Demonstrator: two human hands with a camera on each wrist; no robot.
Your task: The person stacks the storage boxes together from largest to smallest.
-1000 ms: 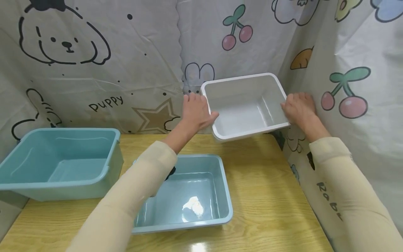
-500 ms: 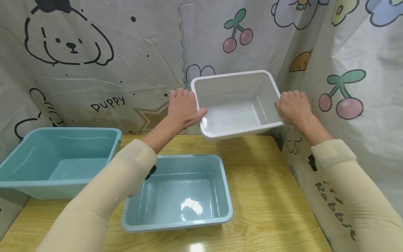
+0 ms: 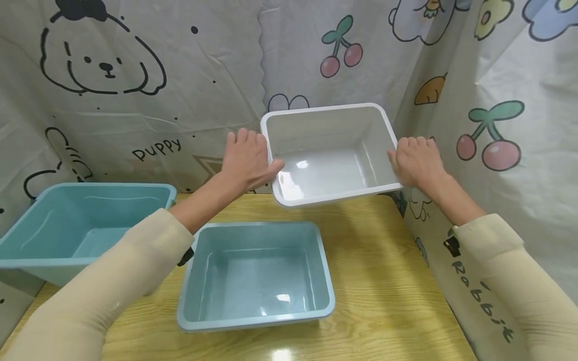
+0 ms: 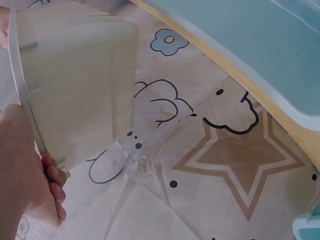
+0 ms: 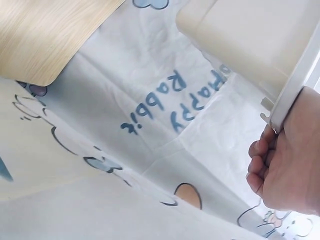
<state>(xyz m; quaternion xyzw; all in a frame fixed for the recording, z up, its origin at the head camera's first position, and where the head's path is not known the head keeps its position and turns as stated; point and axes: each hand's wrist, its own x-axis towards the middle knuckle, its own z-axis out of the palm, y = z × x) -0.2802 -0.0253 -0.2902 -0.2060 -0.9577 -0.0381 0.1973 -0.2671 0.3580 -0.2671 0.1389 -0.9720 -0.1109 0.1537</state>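
Note:
A white plastic bin [image 3: 325, 155] hangs above the far edge of the table in the head view, its open top tilted toward me. My left hand [image 3: 247, 159] grips its left rim, thumb over the top and fingers curled beneath. On the opposite end my right hand [image 3: 417, 163] grips the right rim. The left wrist view shows the bin's outer wall [image 4: 75, 85] with fingertips curled under the rim. In the right wrist view, the right fingers [image 5: 260, 162] curl below the rim as well. Inside, the bin holds nothing visible.
A light blue bin [image 3: 257, 281] stands on the wooden table [image 3: 379, 301] below and nearer to me. At the left is a larger teal bin [image 3: 49, 263], partly behind my left sleeve. A printed cloth [image 3: 217, 55] hangs at the back and right side.
Both hands have carried the white bin to the left, above the back of the table. My left forearm has swung left, uncovering more of the light blue bin.

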